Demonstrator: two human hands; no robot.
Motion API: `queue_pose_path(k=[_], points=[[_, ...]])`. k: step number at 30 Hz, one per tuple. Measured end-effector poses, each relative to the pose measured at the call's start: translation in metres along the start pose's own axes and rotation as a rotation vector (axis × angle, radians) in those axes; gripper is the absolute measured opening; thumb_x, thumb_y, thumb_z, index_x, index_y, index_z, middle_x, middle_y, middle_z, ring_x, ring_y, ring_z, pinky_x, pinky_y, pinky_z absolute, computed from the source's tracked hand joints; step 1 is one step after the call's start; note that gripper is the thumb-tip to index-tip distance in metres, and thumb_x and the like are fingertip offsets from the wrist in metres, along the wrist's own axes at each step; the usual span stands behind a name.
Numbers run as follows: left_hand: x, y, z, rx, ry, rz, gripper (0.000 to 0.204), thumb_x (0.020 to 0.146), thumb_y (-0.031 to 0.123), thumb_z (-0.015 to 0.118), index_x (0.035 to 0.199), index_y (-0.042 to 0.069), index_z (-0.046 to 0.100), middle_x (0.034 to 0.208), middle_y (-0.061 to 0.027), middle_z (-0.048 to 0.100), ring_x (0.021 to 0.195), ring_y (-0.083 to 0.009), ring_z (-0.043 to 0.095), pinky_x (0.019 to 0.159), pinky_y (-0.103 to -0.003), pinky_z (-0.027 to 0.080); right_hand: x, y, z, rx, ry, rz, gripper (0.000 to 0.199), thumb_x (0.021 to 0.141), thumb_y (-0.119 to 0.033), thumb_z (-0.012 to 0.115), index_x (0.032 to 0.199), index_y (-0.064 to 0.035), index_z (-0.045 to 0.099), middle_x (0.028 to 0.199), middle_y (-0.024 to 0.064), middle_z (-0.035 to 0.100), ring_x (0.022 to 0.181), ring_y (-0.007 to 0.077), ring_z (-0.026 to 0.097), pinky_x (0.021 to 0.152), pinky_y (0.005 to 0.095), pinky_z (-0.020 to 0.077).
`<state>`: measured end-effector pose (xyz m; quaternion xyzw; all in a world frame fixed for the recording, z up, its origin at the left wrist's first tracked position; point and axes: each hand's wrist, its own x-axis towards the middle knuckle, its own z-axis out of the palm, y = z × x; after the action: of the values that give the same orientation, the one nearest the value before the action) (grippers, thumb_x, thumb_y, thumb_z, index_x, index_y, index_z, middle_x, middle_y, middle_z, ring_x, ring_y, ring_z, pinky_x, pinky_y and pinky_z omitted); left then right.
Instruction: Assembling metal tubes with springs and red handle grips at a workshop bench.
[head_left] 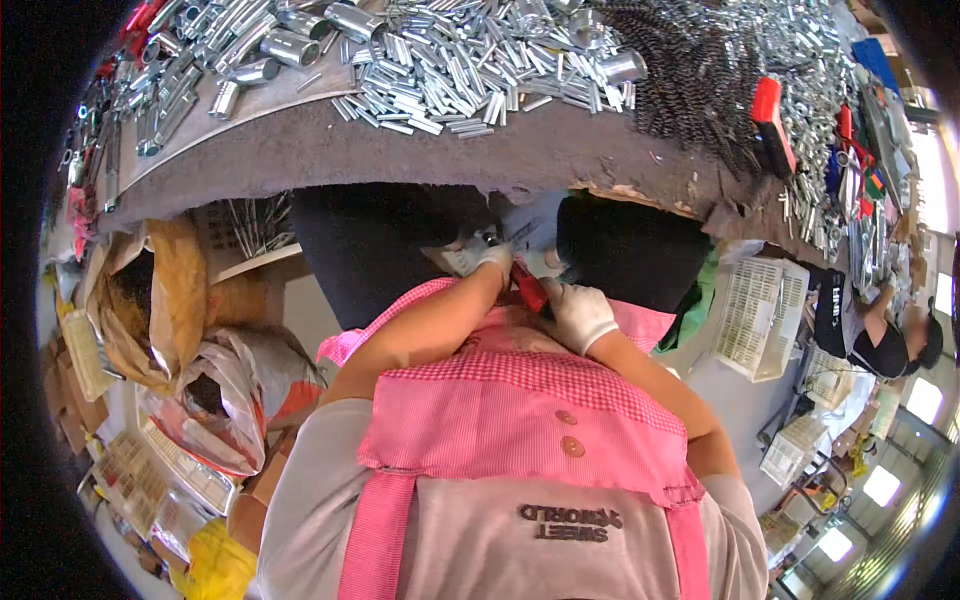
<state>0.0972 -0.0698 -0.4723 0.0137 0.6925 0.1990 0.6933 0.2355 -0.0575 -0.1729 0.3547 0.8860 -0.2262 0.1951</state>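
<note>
My right hand (583, 317), in a white glove, is closed round one end of a red tool or handle (528, 287) held low before my pink apron. The other end of that red piece reaches to my left hand (495, 258), also gloved in white. The fingers of my left hand are curled around a small part with a shiny, dark end (490, 239); its kind does not show. Both hands are below the bench's front edge, between my dark-clothed legs.
A brown-covered bench (420, 160) bears short metal tubes (430, 80), dark coil springs (690, 90) and a red-handled tool (771, 125). Open sacks (215, 400) stand at left. White crates (758, 318) stand at right, with another person (885, 335) beyond.
</note>
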Motion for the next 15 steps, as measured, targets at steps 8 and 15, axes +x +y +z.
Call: queue_pose_path(k=[8, 15], points=[[-0.091, 0.045, -0.013, 1.356, -0.187, 0.64, 0.019, 0.078, 0.016, 0.057, 0.094, 0.01, 0.064, 0.102, -0.015, 0.062, 0.092, -0.0268, 0.06, 0.081, -0.035, 0.047, 0.03, 0.006, -0.002, 0.039, -0.061, 0.014, 0.051, 0.078, -0.038, 0.061, 0.117, -0.0066, 0.049, 0.081, 0.0178, 0.063, 0.075, 0.0353, 0.063, 0.064, 0.0447, 0.0495], [-0.141, 0.111, -0.059, 1.649, -0.036, 0.861, 0.042, 0.083, 0.028, 0.054, 0.12, 0.009, 0.049, 0.127, -0.0133, 0.048, 0.11, -0.0281, 0.05, 0.095, -0.039, 0.039, 0.114, -0.033, -0.064, 0.087, -0.273, 0.112, 0.044, 0.078, -0.039, 0.06, 0.102, -0.0026, 0.062, 0.1, 0.0212, 0.064, 0.095, 0.0339, 0.062, 0.081, 0.0428, 0.0488]])
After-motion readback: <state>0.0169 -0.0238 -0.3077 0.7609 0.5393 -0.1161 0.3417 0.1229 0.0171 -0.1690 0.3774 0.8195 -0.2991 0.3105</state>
